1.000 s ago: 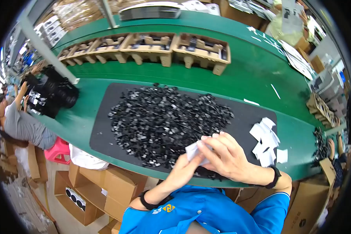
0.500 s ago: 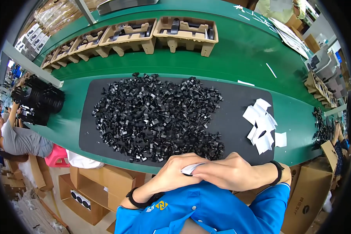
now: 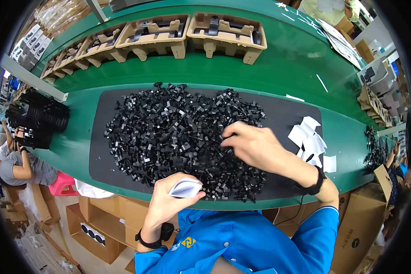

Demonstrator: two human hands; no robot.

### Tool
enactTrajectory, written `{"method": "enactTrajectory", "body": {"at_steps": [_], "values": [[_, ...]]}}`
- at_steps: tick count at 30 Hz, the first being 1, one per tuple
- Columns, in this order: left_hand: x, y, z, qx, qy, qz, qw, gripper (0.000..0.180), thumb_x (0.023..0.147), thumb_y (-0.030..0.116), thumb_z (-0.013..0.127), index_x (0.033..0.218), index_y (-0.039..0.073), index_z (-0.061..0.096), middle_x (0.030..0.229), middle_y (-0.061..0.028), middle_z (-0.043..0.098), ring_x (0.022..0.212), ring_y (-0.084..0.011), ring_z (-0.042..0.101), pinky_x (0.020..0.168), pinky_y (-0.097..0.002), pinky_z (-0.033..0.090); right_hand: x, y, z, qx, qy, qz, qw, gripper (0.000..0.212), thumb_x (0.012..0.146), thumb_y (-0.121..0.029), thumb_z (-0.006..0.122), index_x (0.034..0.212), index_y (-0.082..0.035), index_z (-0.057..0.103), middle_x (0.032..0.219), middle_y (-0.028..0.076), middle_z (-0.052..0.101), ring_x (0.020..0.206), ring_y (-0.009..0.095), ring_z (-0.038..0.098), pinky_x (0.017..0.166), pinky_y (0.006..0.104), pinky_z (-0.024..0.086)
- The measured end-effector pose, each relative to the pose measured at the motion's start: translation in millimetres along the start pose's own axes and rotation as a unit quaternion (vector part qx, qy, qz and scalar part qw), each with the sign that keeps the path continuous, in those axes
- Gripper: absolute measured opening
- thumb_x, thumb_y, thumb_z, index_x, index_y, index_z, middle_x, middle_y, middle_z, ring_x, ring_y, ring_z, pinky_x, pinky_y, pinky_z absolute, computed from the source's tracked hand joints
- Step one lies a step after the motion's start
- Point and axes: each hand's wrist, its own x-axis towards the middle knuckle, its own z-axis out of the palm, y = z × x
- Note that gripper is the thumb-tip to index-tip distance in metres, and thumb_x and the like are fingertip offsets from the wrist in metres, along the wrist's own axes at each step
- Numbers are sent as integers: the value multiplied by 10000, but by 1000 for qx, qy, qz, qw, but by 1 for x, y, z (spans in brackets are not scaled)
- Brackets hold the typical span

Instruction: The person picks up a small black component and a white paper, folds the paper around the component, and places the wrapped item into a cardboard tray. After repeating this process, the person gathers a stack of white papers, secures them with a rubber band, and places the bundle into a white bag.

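My left hand [image 3: 163, 201] is closed around a folded white paper [image 3: 186, 188] at the near edge of the mat. The paper stands partly open at its upper end; whatever may be inside is hidden. Over the right part of a big heap of small black plastic parts [image 3: 169, 132], my right hand [image 3: 260, 148] pinches with thumb and fingertips at a black part. The fingers hide most of that part. The heap lies on a dark grey mat [image 3: 287, 178]. Several folded white papers [image 3: 310, 141] lie loosely piled on the mat's right side.
Brown moulded pulp trays [image 3: 226, 39] with black parts line the green bench's back. A stack of black items [image 3: 39, 116] stands at the left end. Open cardboard boxes [image 3: 114, 223] sit below the near edge. Other people work at both sides.
My hands were together over the white paper and are now apart. The right hand has gone forward to the heap; the left has moved left and keeps the paper.
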Motion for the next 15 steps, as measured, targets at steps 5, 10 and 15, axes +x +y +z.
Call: {"method": "enactTrajectory", "body": {"at_steps": [5, 10, 15], "values": [[-1, 1, -7, -19, 28, 11, 999, 258, 666, -92, 753, 880, -5, 638, 879, -90, 675, 808, -131, 648, 728, -260, 528, 32, 24, 24, -32, -116, -64, 991, 241, 692, -48, 629, 924, -106, 604, 985, 24, 515, 895, 204, 572, 586, 339, 519], [-8, -4, -16, -70, 56, -11, 996, 222, 692, -25, 774, 885, -6, 668, 864, -64, 683, 806, -113, 643, 748, -236, 508, 24, 24, 27, -118, -126, -76, 982, 220, 682, -102, 657, 890, -112, 588, 860, 46, 487, 782, 201, 586, 542, 328, 516], [-14, -3, -15, -69, 50, 5, 996, 217, 695, -34, 767, 886, -8, 667, 869, -68, 684, 811, -116, 644, 750, -240, 509, 23, 21, 34, -159, -108, -96, 977, 214, 700, -117, 672, 888, -96, 571, 920, 60, 492, 853, 209, 526, 536, 305, 503]]}}
